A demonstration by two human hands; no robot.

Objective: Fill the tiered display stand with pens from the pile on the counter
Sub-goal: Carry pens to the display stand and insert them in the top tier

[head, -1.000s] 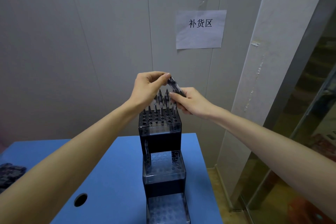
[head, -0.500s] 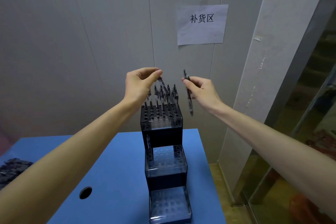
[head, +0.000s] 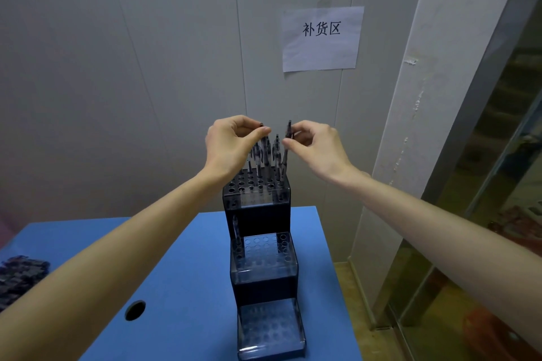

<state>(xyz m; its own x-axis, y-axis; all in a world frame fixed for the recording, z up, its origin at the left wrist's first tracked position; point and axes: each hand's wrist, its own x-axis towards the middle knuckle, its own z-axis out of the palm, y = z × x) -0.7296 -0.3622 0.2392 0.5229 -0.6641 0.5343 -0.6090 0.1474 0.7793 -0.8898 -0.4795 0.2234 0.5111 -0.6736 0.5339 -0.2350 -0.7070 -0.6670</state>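
Note:
A dark tiered display stand (head: 264, 261) with three stepped levels stands on the blue counter (head: 181, 287). Several dark pens (head: 271, 152) stick upright from the back rows of its top tier (head: 255, 187). My left hand (head: 231, 146) pinches the top of one pen (head: 264, 141) above the top tier. My right hand (head: 316, 149) pinches another pen (head: 286, 149), held upright with its tip at the tier's right rear holes. One single pen (head: 236, 231) stands in the middle tier's left side. The pen pile (head: 17, 278) lies at the counter's left edge.
The stand sits close to the grey wall, which carries a paper sign (head: 321, 38). A round cable hole (head: 135, 310) is in the counter left of the stand. The counter's right edge drops to the floor beside a white pillar (head: 410, 126) and glass panel.
My hands split the two pens between them, then both came down toward the top tier. The right pen went from hanging beside the stand to standing at its right rear holes.

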